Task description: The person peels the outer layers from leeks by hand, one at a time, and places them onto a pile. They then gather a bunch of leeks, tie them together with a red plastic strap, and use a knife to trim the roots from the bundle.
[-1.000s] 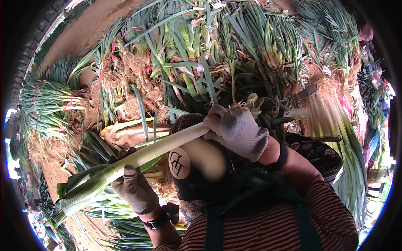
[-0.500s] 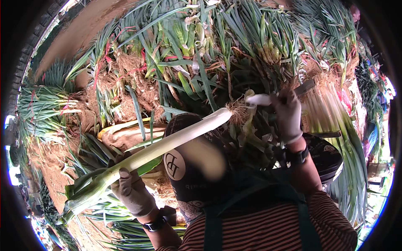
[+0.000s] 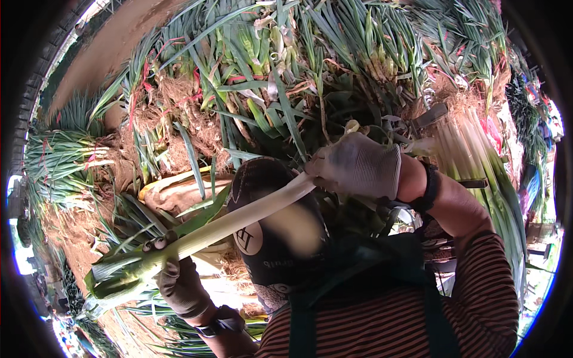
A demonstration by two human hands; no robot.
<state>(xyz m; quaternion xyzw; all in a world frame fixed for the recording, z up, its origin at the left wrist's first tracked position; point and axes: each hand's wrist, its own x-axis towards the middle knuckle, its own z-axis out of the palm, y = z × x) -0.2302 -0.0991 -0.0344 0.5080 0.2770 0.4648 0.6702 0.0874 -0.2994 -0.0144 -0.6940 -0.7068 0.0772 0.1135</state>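
Since half a second ago: right hand (image 3: 358, 167) has come back in from the right, from clear of the leek (image 3: 239, 218) to its root end. Left hand (image 3: 184, 286) has barely shifted. Both gloved in grey.

Left grip: closed round the leek where the pale shaft turns to green leaf, thumb on the near side, fingertips showing over the far side. Right grip: fingers bunched on the root end, little or no gap visible. They cover the tip, so can't see the roots; fingertips partly blurred.

Leek is held slantwise in front of the body, leaves lower left, root end upper right, crossing over black printed cloth (image 3: 256, 256) on the leg. A long green leaf (image 3: 206, 216) runs close along the far side of the shaft; can't tell if it's attached.

Right of the right hand: bundle of pale-stemmed leeks (image 3: 468, 149), roots up, green tops trailing down, between two metal bars (image 3: 430, 116). Beyond the hands: heaped leeks (image 3: 376, 48), some with red ties (image 3: 146, 77). Tan sack (image 3: 179, 194) with yellow edge sits past the left hand.
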